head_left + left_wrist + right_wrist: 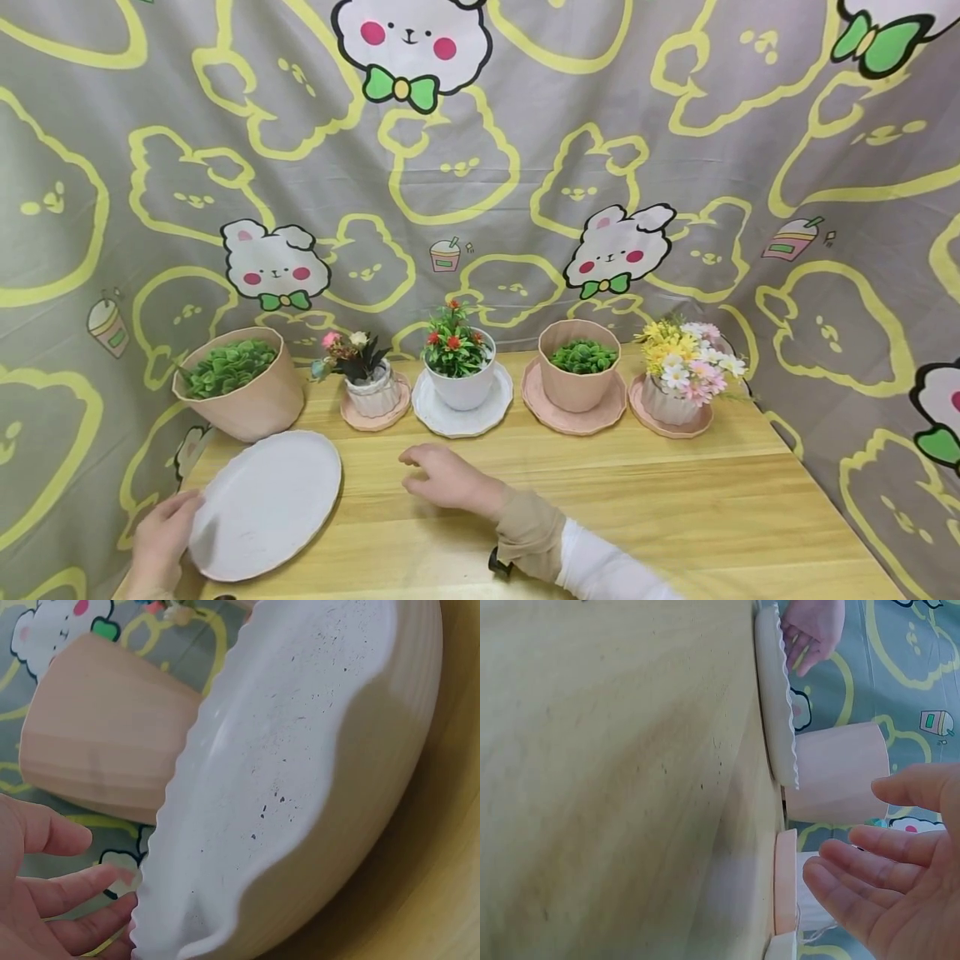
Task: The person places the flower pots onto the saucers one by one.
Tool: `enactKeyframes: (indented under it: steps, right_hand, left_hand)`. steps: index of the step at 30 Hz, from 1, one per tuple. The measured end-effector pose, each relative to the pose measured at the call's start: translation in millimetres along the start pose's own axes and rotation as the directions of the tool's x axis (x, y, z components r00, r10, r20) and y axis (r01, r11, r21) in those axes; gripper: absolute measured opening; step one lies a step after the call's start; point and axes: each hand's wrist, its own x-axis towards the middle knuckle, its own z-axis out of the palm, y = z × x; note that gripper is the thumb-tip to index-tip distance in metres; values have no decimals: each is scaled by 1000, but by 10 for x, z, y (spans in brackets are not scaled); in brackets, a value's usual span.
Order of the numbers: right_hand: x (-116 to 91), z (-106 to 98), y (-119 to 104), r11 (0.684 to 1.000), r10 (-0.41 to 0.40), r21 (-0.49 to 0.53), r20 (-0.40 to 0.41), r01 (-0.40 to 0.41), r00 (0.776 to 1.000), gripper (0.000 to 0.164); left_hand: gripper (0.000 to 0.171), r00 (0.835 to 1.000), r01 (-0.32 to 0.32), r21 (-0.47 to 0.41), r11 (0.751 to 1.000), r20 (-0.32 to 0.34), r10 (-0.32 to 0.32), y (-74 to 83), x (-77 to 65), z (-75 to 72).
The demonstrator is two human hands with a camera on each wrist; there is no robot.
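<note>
A large white plant saucer (266, 504) with a scalloped rim lies on the table at the left. Small dark specks dot its inner surface in the left wrist view. My left hand (164, 533) is at the saucer's left rim, fingertips touching the edge and the thumb apart from it in the left wrist view. Just behind the saucer stands a large pink flowerpot (258, 400) with a green plant, no saucer visible under it. My right hand (450, 479) hovers over the table right of the saucer, fingers loosely extended and holding nothing.
Along the back of the wooden table (637, 508) stand a small flowerpot (375, 396), a white pot (461, 383) with red flowers, a pink pot (579, 383) and a pot of daisies (672, 404), each on a saucer. A patterned curtain (480, 250) surrounds the table.
</note>
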Motion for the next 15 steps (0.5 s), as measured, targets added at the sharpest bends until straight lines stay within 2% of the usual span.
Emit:
enactKeyframes:
  steps: [8,11,15]
  right_hand:
    - [11,64,-39,1000,11,26,4,-11,1000,36]
    - [22,74,-54,999,21,35,2,-21,1000,35]
    - [50,98,-64,998,30,54,-9,-29,1000,34]
  left_hand:
    - [55,996,-91,-20,996,4,91,40,-70,63]
    - [55,996,-90,-22,996,20,91,66,-91,83]
    - [56,995,-98,18,995,38,97,99,-107,120]
